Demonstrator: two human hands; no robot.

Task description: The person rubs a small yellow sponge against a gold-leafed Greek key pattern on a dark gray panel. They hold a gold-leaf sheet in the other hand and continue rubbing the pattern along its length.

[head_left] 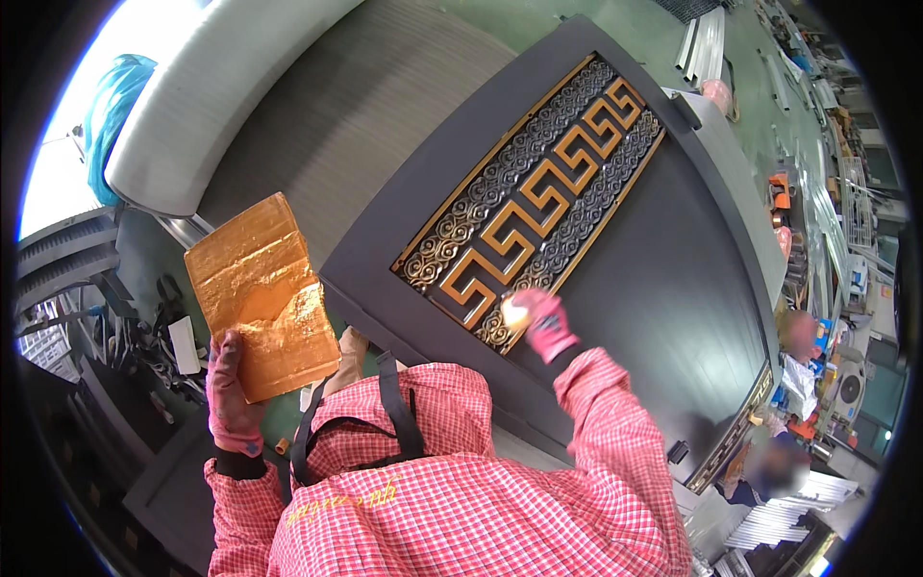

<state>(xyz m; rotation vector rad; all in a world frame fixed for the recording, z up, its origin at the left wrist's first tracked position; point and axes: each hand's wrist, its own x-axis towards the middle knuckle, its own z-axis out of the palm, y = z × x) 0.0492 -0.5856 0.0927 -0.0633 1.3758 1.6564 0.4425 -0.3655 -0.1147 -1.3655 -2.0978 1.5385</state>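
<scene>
My left hand point(233, 399), in a pink glove, grips the lower left edge of a flat rectangular cardboard piece point(274, 351) coated with shiny gold paint. The cardboard is held up beside the dark grey door panel point(663, 260), apart from it. Over the near end of the panel's ornamental strip point(543, 202), my gloved right hand point(550, 329) is closed on a small gold-smeared pad point(515, 313). The pad appears to touch the scrollwork there. A gold key pattern runs along the strip's middle, with dark, gold-tinged scrolls on both sides.
A grey ribbed surface point(356, 115) lies beyond the panel, next to a pale curved piece point(212, 106). Dark panels point(106, 413) stand at the lower left. Another person point(774, 471) is near the panel's right end. Metal profiles point(707, 43) and tools lie at the right.
</scene>
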